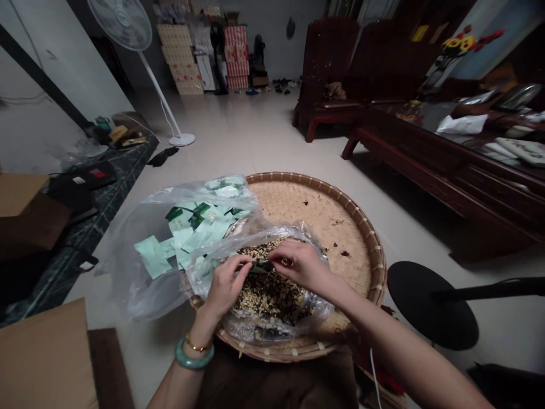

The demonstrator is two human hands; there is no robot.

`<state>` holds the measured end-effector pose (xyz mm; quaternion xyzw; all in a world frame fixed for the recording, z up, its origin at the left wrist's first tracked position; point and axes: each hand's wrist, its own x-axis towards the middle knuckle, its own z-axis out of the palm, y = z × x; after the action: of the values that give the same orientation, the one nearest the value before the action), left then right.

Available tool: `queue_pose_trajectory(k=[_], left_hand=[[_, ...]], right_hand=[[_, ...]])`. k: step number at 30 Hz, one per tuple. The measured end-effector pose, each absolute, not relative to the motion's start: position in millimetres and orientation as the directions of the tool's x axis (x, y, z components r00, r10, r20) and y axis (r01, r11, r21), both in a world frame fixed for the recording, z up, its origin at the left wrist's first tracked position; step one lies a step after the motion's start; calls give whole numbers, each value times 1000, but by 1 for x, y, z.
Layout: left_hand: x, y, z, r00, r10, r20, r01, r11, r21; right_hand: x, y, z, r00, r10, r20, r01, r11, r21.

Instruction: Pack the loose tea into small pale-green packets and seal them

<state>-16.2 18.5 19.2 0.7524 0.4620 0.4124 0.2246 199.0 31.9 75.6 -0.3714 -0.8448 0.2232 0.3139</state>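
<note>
My left hand [227, 283] pinches one end of a small dark green packet [260, 266] between thumb and fingers. At its other end, the bent fingers of my right hand [300, 264] close on the packet, partly hiding it. Just below both hands lies a clear plastic bag [238, 328], open at the top, holding a loose mix of dark and pale dry bits [272, 295]. It rests on a round woven bamboo tray [377, 255]. To the left, a second plastic bag [136, 295] spreads over the tray's edge with many pale green sachets [153, 258] in it.
A few dark scraps [346, 254] lie on the tray. A black round stand base [432, 307] is close on the right, a cardboard box [42, 352] at lower left. Further off are a white standing fan [183, 139], a dark wooden table [447, 176] and stacked cartons [181, 57].
</note>
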Motion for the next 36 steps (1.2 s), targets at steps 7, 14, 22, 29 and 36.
queue_pose_trajectory(k=[7,14,22,29,36], left_hand=[[-16,19,21,195,899,393,512,-435,740],[-15,18,21,192,900,391,512,-432,743],[-13,17,25,182,897,403,503,-437,745],[-11,22,27,99,956,277,345,-294,891],[-3,22,16,226,974,30,132,-61,989]], right_hand=[[202,29,78,-534,721,442,470,688,-553],[195,21,84,-563,738,372,679,669,-301],[180,14,109,-750,610,254,626,779,-21],[184,32,97,-724,611,321,614,782,-105],[201,51,77,-557,753,350,582,655,-482]])
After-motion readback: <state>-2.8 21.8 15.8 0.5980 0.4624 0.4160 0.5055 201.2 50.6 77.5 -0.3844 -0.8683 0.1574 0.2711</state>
